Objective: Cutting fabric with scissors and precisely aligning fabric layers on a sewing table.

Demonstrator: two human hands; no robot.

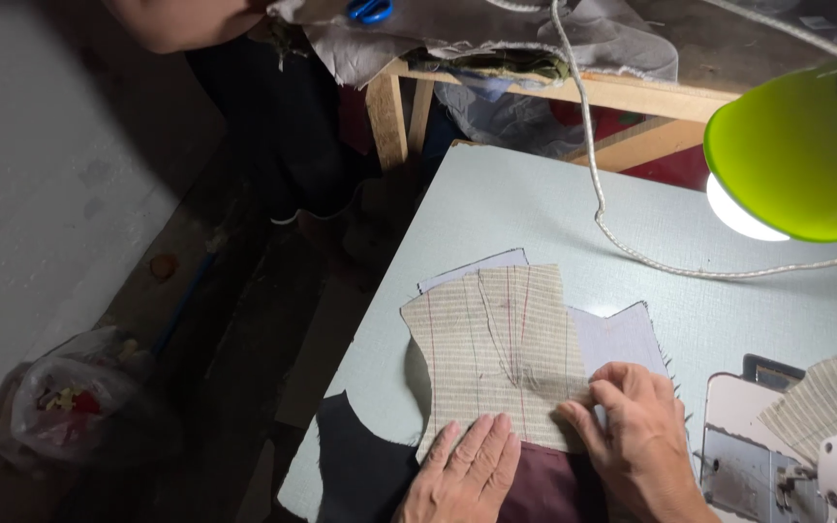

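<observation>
While both hands are laid flat w/ fingers spread, nothing is gripped by either: the left hand [464, 472] is pressed palm-down on the lower edge of a beige striped fabric piece [501, 353], and the right hand [636, 436], just beside it at 3 o'clock, is rested w/ fingertips [601, 392] touching the piece's lower right corner. The striped piece is spread flat at approx. the middle of a pale grey-blue table [496, 199], directly at 12 o'clock from the hands; faint red and dark lines are seen drawn along it. A lavender-white fabric piece [622, 334] is partly covered by it, showing at 12 and 3 o'clock of the striped piece. A maroon cloth [544, 489] is seen between and under the hands, and a black cloth [360, 465] is laid at 9 o'clock of the left hand, over the table edge.

At 3 o'clock of the right hand, a sewing machine [758, 465] is seen, w/ another striped scrap [830, 392] lying on it. A green lamp [796, 155] is lit at 2 o'clock, and a white cord [593, 184] is run across the table below it. At 12 o'clock, far off, a wooden bench [389, 116] w/ grey cloth [496, 29] and blue scissors [370, 10] is seen. At 9 o'clock, on the floor, a plastic bag [75, 397] is seen.
</observation>
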